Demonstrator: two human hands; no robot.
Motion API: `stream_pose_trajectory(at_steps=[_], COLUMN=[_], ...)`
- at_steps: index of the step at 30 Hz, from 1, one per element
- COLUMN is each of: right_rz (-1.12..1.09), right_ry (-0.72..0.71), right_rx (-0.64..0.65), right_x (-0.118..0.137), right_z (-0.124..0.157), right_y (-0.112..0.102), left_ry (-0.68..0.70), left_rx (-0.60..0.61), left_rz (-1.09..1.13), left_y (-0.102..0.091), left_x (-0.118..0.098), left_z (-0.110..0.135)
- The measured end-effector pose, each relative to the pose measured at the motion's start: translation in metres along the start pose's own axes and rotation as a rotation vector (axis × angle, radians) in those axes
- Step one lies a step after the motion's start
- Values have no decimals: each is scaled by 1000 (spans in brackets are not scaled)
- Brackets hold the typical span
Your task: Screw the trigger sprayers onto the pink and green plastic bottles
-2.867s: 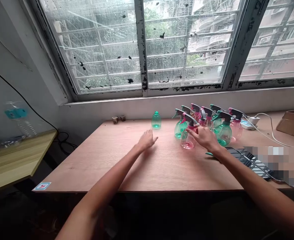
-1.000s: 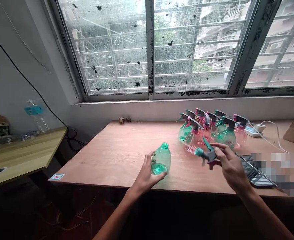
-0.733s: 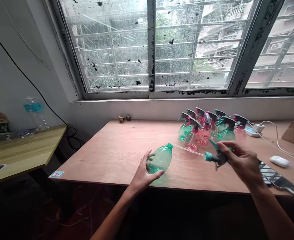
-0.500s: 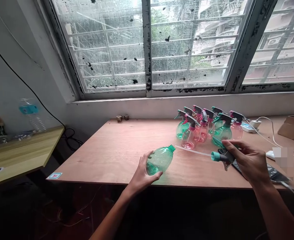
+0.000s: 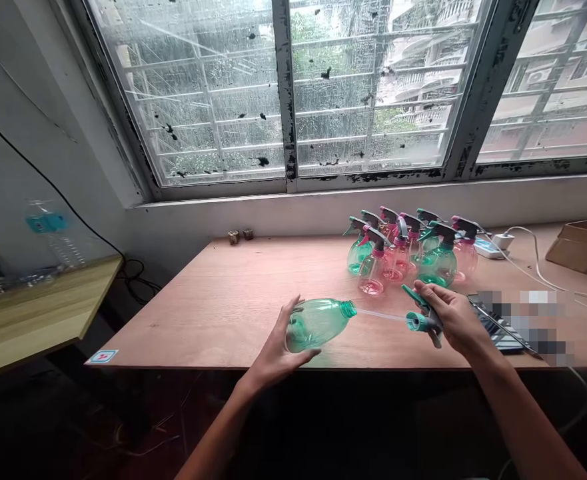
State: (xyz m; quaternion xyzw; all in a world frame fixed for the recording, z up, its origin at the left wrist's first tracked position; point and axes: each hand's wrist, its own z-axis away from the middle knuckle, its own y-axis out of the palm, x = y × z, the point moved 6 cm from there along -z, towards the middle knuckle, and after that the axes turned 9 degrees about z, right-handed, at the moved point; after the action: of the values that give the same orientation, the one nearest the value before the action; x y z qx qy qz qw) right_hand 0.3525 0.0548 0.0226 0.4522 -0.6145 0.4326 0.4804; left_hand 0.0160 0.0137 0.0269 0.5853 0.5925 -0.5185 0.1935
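My left hand holds a green plastic spray bottle lying almost level above the table's front edge, with its fingers around the body. My right hand grips a green and grey spray trigger head. Its thin clear dip tube runs left to the bottle's threaded neck. The tube's tip meets the neck, and I cannot tell whether it is inside. Several assembled pink and green spray bottles stand together at the back, beyond my right hand.
The wooden table has small brown objects at the back, a power strip with white cables, and a cardboard box at the right. A blurred dark item lies near my right hand.
The bottle has been lifted from upright on the table and tilted onto its side in my left hand. My right hand has brought the trigger head and tube left, up to the neck.
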Motion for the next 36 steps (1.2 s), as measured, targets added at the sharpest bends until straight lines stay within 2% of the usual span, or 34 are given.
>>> stream_pose_trajectory(at_steps=[3,7,9,13,16,18,21,25,36], right_rz=[34,67,34,-143,-290,-349,-379,-333,-227], right_ry=[48,68,57,46,47,56,84,99,26], right_rx=[11,56,103,256,279,303,410,503,475], right_x=[-5,-4,-1,0,-7,-14,-25,-30,-28], right_z=[-2,5,11,24,30,33,40,45,46], right_y=[-2,7,19,58,82,93,104,108,105], left_ry=[18,35,35,26,26,33,45,62,51], left_rx=[23,49,35,-39,-61,-62,-59,-64,-42], left_rz=[-38,-90,-102,-117,-118,-116,-109,-84,-61], left_y=[4,10,11,6,3,3,4,4,4], left_x=[-3,-9,-10,-8,-8,-9,-7,1,1], left_z=[1,1,0,1,2,2,3,2,-1])
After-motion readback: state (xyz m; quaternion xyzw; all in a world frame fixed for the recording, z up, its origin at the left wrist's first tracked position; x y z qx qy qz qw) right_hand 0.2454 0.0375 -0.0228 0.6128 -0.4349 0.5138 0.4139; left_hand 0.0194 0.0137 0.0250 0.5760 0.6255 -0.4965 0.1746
